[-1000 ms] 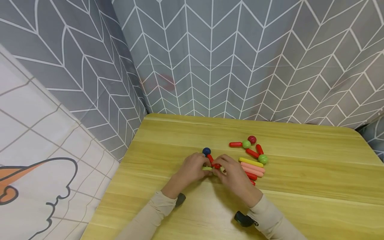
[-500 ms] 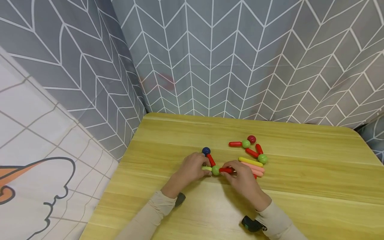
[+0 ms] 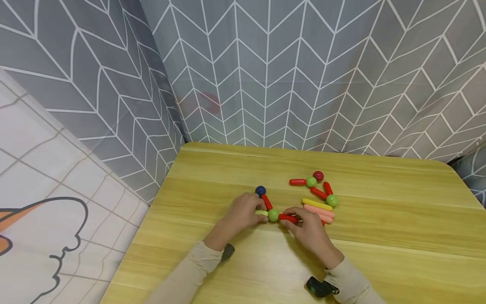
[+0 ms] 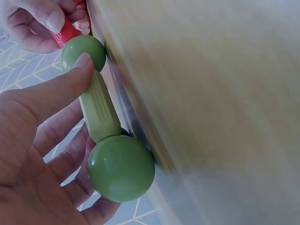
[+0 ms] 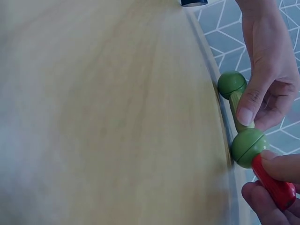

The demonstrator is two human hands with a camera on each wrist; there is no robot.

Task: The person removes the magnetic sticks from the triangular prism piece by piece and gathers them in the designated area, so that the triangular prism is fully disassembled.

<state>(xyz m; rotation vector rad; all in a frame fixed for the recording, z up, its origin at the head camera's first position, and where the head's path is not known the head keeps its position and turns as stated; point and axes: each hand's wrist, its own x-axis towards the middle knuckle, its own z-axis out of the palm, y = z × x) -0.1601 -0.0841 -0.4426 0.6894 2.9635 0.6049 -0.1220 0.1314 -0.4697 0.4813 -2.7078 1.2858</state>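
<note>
My left hand (image 3: 243,211) pinches a light yellow-green rod (image 4: 100,110) between thumb and fingers. That rod has a green ball (image 4: 121,168) at its near end and a second green ball (image 3: 273,215) at the other. My right hand (image 3: 309,228) holds a red rod (image 5: 274,183) by thumb and fingers, its tip touching this second ball. From the same ball another red rod (image 3: 267,202) slants up to a dark blue ball (image 3: 260,191). In the head view my left fingers hide the near green ball and most of the yellow-green rod.
Just right of my right hand lie a yellow rod (image 3: 317,204), pink rods (image 3: 319,211) and red ones, partly hidden. Farther back is a chain of red rods with green balls (image 3: 311,182) and a dark red ball (image 3: 318,175). The wooden table (image 3: 395,211) meets a patterned curtain (image 3: 288,76).
My right hand has moved right from above the green ball. Its red rod now points rightward from that ball, which has come into view. The left hand stays almost where it was.
</note>
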